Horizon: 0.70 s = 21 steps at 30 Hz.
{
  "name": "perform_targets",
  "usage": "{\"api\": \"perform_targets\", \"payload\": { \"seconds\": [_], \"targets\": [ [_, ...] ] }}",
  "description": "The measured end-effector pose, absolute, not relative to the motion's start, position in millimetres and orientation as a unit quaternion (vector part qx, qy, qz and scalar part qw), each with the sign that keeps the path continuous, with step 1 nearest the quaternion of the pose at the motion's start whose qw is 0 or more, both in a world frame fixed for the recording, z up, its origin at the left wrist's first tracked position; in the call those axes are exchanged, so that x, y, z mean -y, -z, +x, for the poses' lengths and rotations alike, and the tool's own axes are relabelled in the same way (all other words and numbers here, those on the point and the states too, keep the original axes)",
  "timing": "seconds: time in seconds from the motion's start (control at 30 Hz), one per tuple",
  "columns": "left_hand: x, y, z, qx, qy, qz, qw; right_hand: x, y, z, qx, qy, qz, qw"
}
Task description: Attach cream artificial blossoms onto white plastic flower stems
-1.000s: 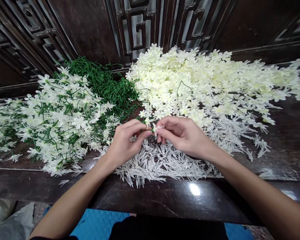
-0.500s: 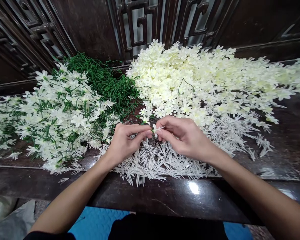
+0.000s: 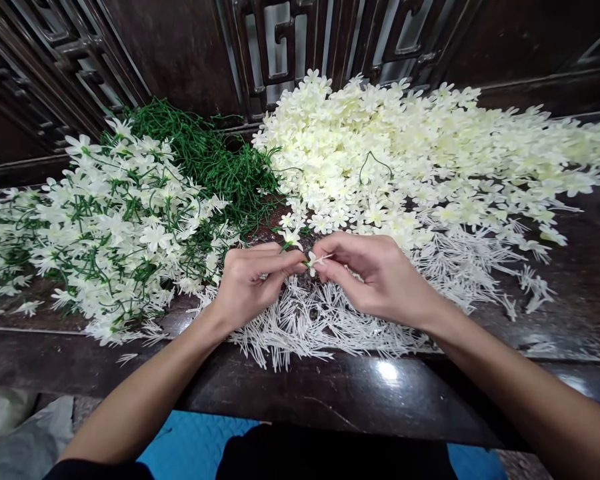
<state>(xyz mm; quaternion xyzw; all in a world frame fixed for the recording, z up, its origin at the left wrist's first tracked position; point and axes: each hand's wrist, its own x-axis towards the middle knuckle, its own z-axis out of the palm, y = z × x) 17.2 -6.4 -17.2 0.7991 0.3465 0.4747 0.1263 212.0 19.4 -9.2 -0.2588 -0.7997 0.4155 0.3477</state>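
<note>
Between my fingertips is a small white artificial flower [image 3: 312, 264] with a bit of green at its base. My left hand [image 3: 255, 280] pinches the green stem end, which its fingers mostly cover. From the right, my right hand [image 3: 367, 273] pinches the white part, where thin white strands poke out. Another white flower on a green stem [image 3: 291, 237] shows just above my left fingers. Under both hands lies a heap of thin white plastic stamens [image 3: 325, 323].
At left is a pile of assembled white flowers with green stems [image 3: 125, 233]. Loose green stems [image 3: 205, 157] lie behind it. A large heap of cream blossoms [image 3: 380, 147] spreads across the back right. The dark wooden bench [image 3: 330, 393] has a carved back [image 3: 180, 53].
Both hands stay together at nearly the same spot, the pinched flower still between them. The flower above my left fingers shows a little more. The view has shifted slightly.
</note>
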Motion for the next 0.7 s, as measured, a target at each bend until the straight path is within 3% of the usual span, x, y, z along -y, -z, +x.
{"api": "perform_targets", "payload": {
  "seconds": [0.33, 0.7],
  "targets": [
    [8.2, 15.5, 19.3, -0.314, -0.455, 0.833, 0.030, -17.5, 9.9, 211.0, 0.809, -0.386, -0.244, 0.370],
    [10.7, 16.2, 14.8, -0.346, -0.373, 0.860, -0.038, -13.4, 6.7, 211.7, 0.839, -0.333, -0.277, 0.329]
  ]
}}
